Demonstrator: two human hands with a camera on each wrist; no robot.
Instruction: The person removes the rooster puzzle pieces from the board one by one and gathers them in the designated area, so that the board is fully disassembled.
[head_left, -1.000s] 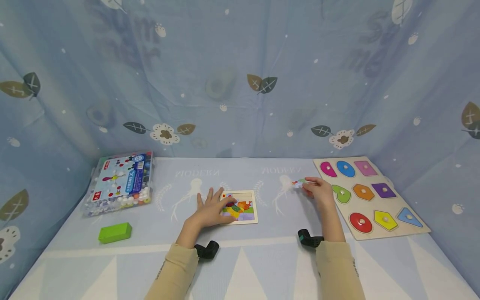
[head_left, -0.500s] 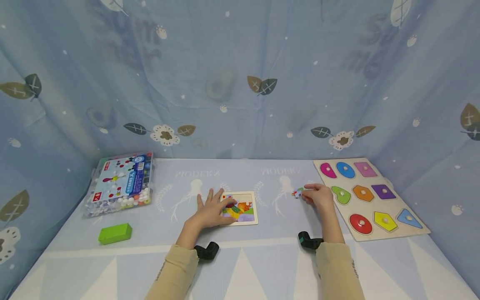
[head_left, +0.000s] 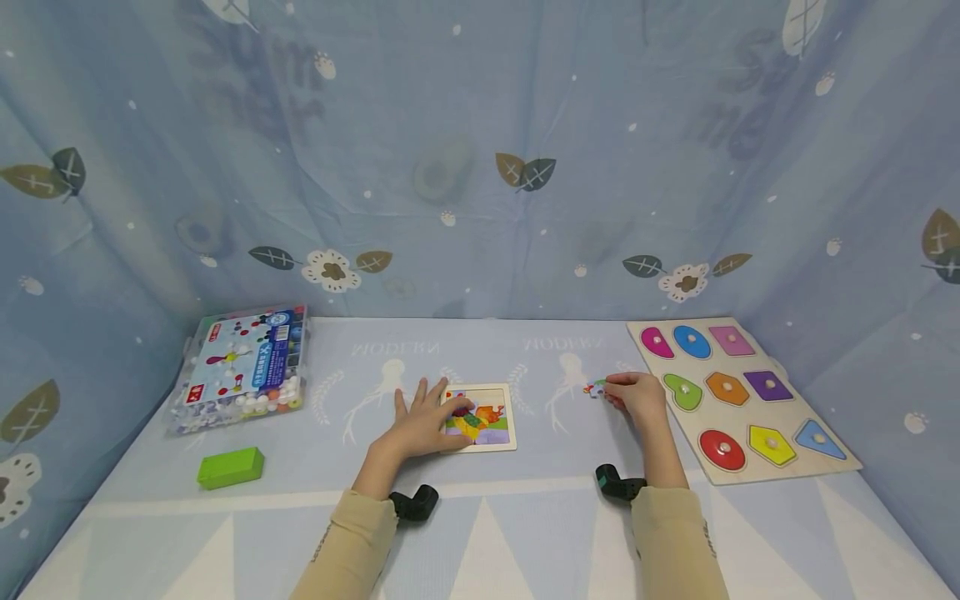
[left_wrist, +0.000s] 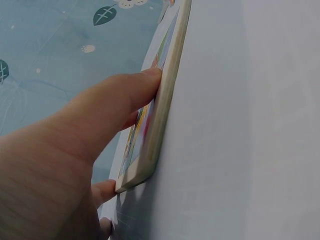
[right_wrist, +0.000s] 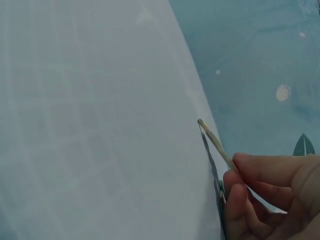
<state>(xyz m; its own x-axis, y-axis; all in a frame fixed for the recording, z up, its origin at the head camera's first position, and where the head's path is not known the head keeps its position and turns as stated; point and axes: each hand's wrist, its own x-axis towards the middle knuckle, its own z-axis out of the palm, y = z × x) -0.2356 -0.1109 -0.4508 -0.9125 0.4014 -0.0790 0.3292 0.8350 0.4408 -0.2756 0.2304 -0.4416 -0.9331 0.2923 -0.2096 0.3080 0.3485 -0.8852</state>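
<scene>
A small framed jigsaw puzzle (head_left: 492,435) with a bright, colourful picture lies flat on the table, mid-front. My left hand (head_left: 420,423) rests over its left side, fingers spread; in the left wrist view the thumb (left_wrist: 132,90) presses on the picture close to the wooden edge. Right of the puzzle, my right hand (head_left: 637,398) pinches a small multicoloured jigsaw piece (head_left: 595,388) between thumb and fingers. Seen edge-on in the right wrist view, the jigsaw piece (right_wrist: 217,145) tilts just above the table. A dark, thin edge runs beneath it; whether that is shadow or another piece, I cannot tell.
At the right lies a wooden shape board (head_left: 712,446) with knobbed coloured shapes. A clear plastic case (head_left: 240,358) of small parts sits back left, a green block (head_left: 230,467) in front of it. A blue patterned curtain (head_left: 480,233) closes off the back and sides.
The right hand, holding the jigsaw piece, has come down slightly toward the front, and the piece has tilted and shifted lower. My left hand stays put on the puzzle.
</scene>
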